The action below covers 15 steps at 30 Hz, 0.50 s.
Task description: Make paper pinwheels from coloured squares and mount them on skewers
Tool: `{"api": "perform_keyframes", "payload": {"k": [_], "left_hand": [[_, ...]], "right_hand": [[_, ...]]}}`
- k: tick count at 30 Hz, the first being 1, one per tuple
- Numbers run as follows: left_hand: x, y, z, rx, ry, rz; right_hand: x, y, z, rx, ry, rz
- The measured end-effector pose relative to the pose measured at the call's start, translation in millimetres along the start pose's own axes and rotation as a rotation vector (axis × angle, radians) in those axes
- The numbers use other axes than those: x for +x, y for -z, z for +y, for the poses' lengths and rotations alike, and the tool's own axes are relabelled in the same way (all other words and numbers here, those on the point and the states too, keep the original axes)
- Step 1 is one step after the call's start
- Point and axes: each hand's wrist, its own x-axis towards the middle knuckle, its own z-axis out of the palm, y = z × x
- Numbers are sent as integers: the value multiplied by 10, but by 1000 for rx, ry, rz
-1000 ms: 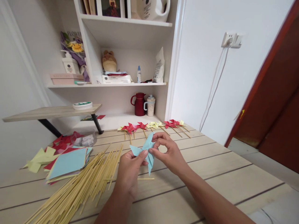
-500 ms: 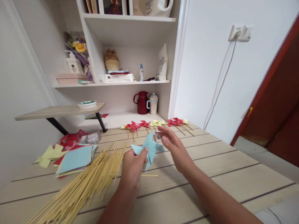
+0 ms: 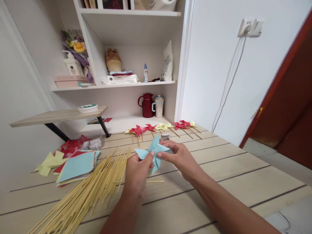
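Blue paper, folded into a pinwheel [image 3: 154, 152], sits between the person's two hands above the middle of the wooden table [image 3: 219, 175]. The left hand [image 3: 137, 172] is closed on it from below, thumb pressed at the centre of the folds. The right hand [image 3: 179, 157] pinches the pinwheel's right side with thumb and fingertips, so both hands grip the same piece. Whether anything small is held in the right fingers I cannot tell.

Just below the hands a single thin stick [image 3: 151, 181] lies flat on the table. Toward the near left corner spreads a big loose heap of bamboo sticks [image 3: 83, 198], fanning up toward the hands. Beside it, nearer the left edge, rests a stack of coloured paper squares [image 3: 76, 165] with a blue sheet on top, and yellow and red cut pieces [image 3: 57, 156] lie further left. Along the far edge runs a row of finished red and yellow pinwheels [image 3: 161, 128] on sticks. A small clear container [image 3: 94, 143] stands by the far left edge. Behind the table, a red jug [image 3: 147, 105] and a mug [image 3: 159, 106] stand on the low shelf.
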Motion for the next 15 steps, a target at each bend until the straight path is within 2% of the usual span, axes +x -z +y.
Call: {"api": "perform_keyframes", "payload": {"k": [9, 15], "left_hand": [[-12, -17, 18, -57, 32, -34], [22, -11, -29, -105, 46, -72]], "right_hand": [[-3, 17, 15, -40, -41, -26], [-1, -27, 24, -120, -68, 28]]}}
